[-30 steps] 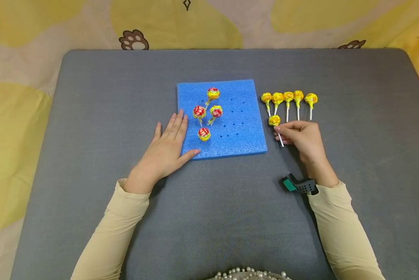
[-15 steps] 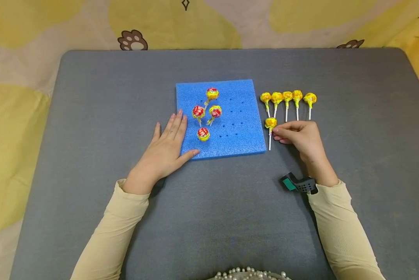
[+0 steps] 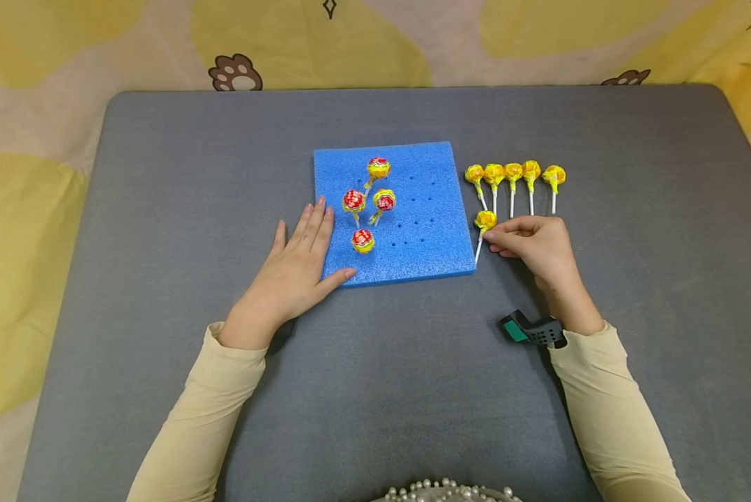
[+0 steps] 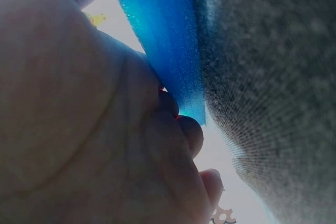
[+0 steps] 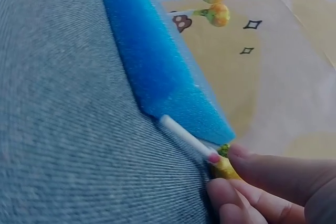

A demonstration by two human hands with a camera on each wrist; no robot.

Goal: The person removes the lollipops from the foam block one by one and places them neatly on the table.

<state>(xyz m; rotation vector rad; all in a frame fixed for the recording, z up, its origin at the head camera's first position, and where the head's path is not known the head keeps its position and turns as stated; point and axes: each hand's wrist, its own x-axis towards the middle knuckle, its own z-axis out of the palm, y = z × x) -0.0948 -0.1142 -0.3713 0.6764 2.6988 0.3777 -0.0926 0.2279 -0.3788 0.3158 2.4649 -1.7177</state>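
A blue foam board [image 3: 438,258] with small holes lies on the grey table, and several red-and-yellow lollipops [image 3: 384,201] stand upright in its left half. My left hand [image 3: 287,279] lies spread along the board's left edge, its fingers and thumb resting on it; the left wrist view shows it against the foam [image 4: 168,40]. Just right of the board, my right hand [image 3: 541,254] pinches a yellow lollipop [image 3: 485,220] between thumb and fingers. In the right wrist view, the white stick [image 5: 184,135] of that lollipop points toward the board's lower corner, near my right hand [image 5: 278,192].
Several yellow lollipops [image 3: 513,172] lie in a row right of the board, sticks toward me. A black strap with a green part [image 3: 516,330] is at my right wrist. A patterned yellow cloth [image 3: 312,49] is beyond the table's [image 3: 224,132] far edge.
The held lollipop's stick has swung from pointing down and right to pointing down and left, close to the board's edge. My right hand has shifted slightly left; my left hand keeps its place on the board.
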